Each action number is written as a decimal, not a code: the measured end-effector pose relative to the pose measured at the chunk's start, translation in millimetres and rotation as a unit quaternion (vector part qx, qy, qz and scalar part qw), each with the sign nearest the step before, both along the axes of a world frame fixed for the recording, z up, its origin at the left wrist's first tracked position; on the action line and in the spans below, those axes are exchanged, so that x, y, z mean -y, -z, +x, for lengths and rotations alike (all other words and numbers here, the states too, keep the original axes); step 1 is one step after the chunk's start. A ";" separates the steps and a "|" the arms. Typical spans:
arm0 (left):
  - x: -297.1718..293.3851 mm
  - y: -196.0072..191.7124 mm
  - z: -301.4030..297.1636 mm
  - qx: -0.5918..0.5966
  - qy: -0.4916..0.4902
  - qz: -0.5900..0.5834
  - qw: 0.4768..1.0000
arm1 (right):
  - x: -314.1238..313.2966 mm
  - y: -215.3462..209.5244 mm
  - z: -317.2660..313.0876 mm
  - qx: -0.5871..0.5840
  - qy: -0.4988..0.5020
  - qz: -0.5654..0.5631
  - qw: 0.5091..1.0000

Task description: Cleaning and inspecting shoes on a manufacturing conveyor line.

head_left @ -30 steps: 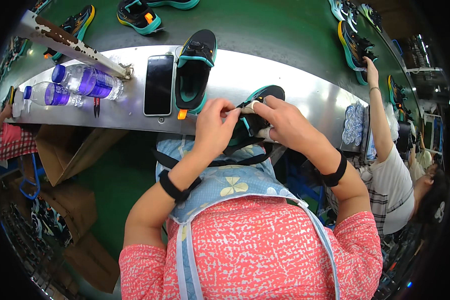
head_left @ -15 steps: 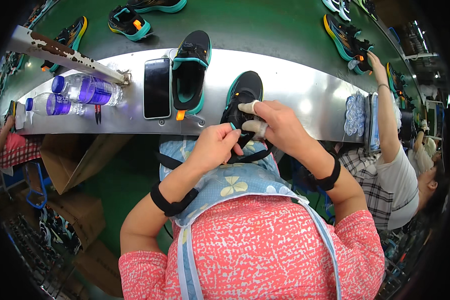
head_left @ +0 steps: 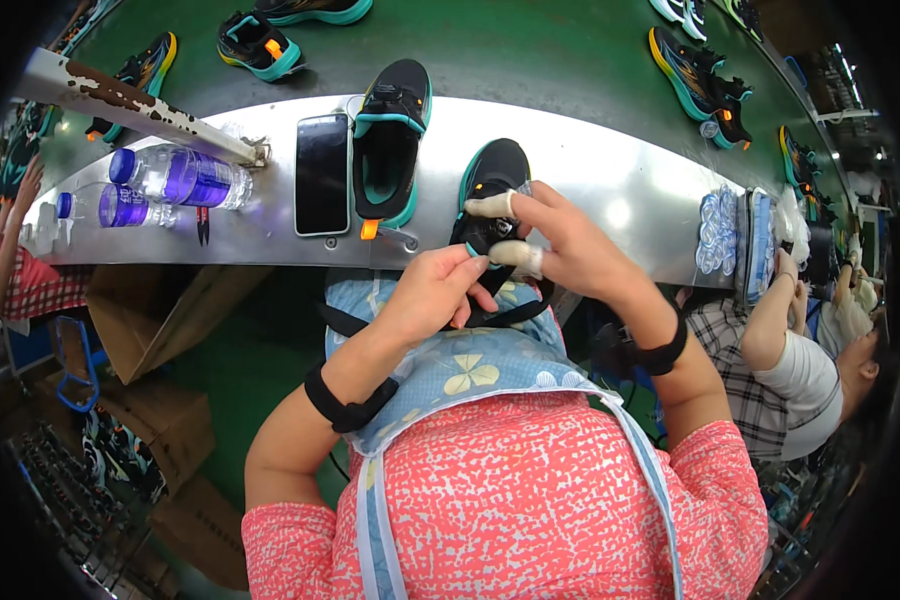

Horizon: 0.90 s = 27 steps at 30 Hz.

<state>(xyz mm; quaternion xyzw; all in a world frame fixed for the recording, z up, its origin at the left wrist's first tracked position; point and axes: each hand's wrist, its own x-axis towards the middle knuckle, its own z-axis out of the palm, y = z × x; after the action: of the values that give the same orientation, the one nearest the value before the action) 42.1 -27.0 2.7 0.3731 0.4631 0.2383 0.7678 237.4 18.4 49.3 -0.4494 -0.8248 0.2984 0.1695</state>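
Far left of the phone (head_left: 322,175), a co-worker's hand (head_left: 31,183) and a red-and-white checked garment (head_left: 45,298)
Lower left of the phone, an open cardboard box (head_left: 120,320), under the level of the steel ledge (head_left: 585,160)
Left of the phone, two clear bottles (head_left: 185,178) with blue caps and purple labels, close together; upper left of it, a pale post (head_left: 130,108) with chipped paint and, farther off, a black-and-yellow shoe (head_left: 146,68)
Just left of the phone, a small red-and-black tool (head_left: 203,224); above it to the left, a dark shoe with an orange tab (head_left: 258,42), on the green worktop (head_left: 530,60)
Close beside the phone on its right, a black shoe with teal lining (head_left: 386,165), toe pointing away
Lower right of the phone, the left hand (head_left: 425,295), thumb and forefinger pinching at the teal edge of the worked shoe (head_left: 496,165)
Right of the phone, that black shoe, toe away, partly hidden by both hands
Farther right of the phone, the right hand (head_left: 575,245), two pale-covered digits spread apart over the lacing; impossible to tell how firm any contact
Far right of the phone, dark shoes (head_left: 685,82) on the worktop, a blue-and-white bundle (head_left: 717,230) and a co-worker in a pale top (head_left: 802,400)
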 end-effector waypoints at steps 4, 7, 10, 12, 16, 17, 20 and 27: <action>-2.3 -4.2 1.7 -0.005 0.006 0.008 1.000 | 3.1 12.7 -2.7 -0.049 -0.007 0.075 0.996; -2.4 -1.6 1.4 0.015 -0.006 -0.009 1.000 | -0.8 16.9 -1.8 0.004 -0.003 0.117 0.993; -3.2 0.9 0.3 0.011 -0.001 -0.006 1.000 | -1.3 2.0 1.8 -0.039 -0.013 0.008 0.999; -2.8 -0.9 0.9 0.000 0.002 -0.001 1.000 | 0.4 2.3 2.3 -0.081 -0.010 -0.098 0.992; -4.2 -3.5 2.0 0.013 0.002 -0.009 1.000 | 1.1 13.6 -2.5 0.020 0.006 0.141 0.990; -4.8 -2.9 2.1 0.013 0.003 -0.008 1.000 | -1.5 14.0 0.2 0.003 -0.003 0.128 0.992; -2.5 0.4 0.8 -0.001 0.004 -0.002 1.000 | 0.3 2.5 1.2 -0.053 -0.005 0.005 0.999; -2.6 0.0 4.6 -0.006 0.005 0.007 1.000 | 1.7 16.1 1.3 0.008 0.016 0.118 0.993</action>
<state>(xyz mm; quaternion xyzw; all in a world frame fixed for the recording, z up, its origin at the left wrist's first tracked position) 46.7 -24.3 2.8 0.3822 0.4638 0.2355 0.7638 238.8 16.7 33.2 -0.4417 -0.8485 0.1921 0.2192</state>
